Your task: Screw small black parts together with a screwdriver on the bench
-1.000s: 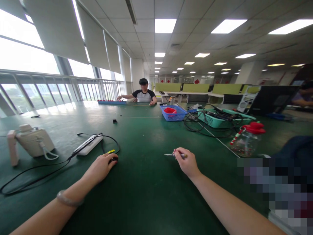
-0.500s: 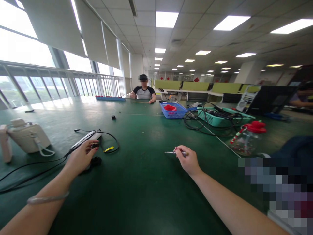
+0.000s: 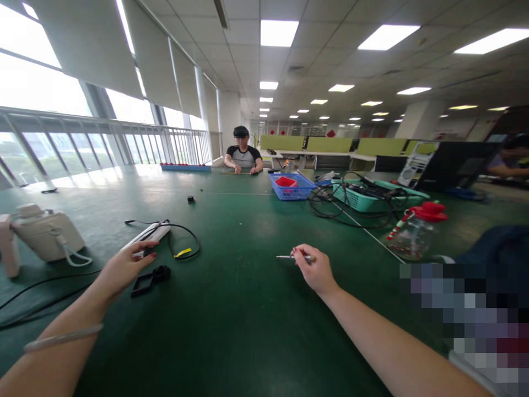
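Observation:
My left hand (image 3: 124, 268) pinches a small black part (image 3: 147, 251) between thumb and fingertips, above the green table; most of the part is hidden by the fingers. Just right of that hand, a black frame-like piece with a knobbed end (image 3: 152, 279) lies on the table. Behind the hand is a long white bar (image 3: 155, 233), with a thin black cable (image 3: 200, 242) looped beside it and a yellow tag (image 3: 182, 253). My right hand (image 3: 316, 270) is closed round a screwdriver (image 3: 303, 257), its thin metal shaft pointing left.
A cream bottle (image 3: 49, 234) with a strap stands at left. Right of centre are a blue basket (image 3: 292, 190) and a teal basket (image 3: 359, 201) with tangled cables. A red-lidded jar (image 3: 417, 231) stands nearer. A small black block (image 3: 190, 199) lies further off; a person (image 3: 243, 157) sits opposite.
My left hand has moved left and slightly down with the small black part, uncovering more of the black frame-like piece. The right hand with the screwdriver has hardly moved.

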